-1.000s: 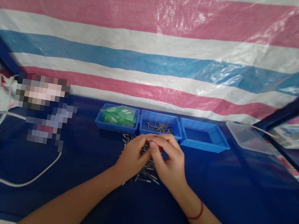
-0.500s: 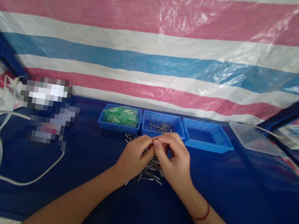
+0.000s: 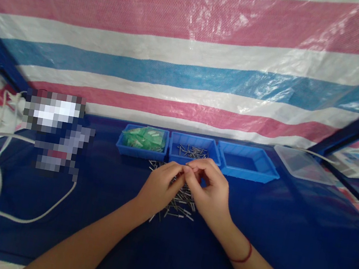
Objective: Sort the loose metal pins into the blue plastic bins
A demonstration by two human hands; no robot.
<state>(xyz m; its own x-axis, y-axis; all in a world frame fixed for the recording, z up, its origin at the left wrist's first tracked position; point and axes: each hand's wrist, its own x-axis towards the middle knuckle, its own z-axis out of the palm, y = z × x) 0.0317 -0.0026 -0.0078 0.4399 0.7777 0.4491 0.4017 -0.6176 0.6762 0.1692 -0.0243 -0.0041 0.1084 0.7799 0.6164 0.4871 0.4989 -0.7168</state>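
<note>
Left hand [image 3: 158, 187] curls, thumb and fingers drawn in; loose metal pins [image 3: 184, 196] lie on the blue table [image 3: 87, 225], under and between; right hand [image 3: 213, 194], likewise curled, meets it at the tips; from my remote post I cannot tell whether either grips anything; behind, left bin [image 3: 141, 153] holds green plastic [image 3: 144, 138].

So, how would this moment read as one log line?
left hand, right hand: fingertips together, grip unclear | pins: piled beneath | middle bin: pins | left bin: green bag
</note>
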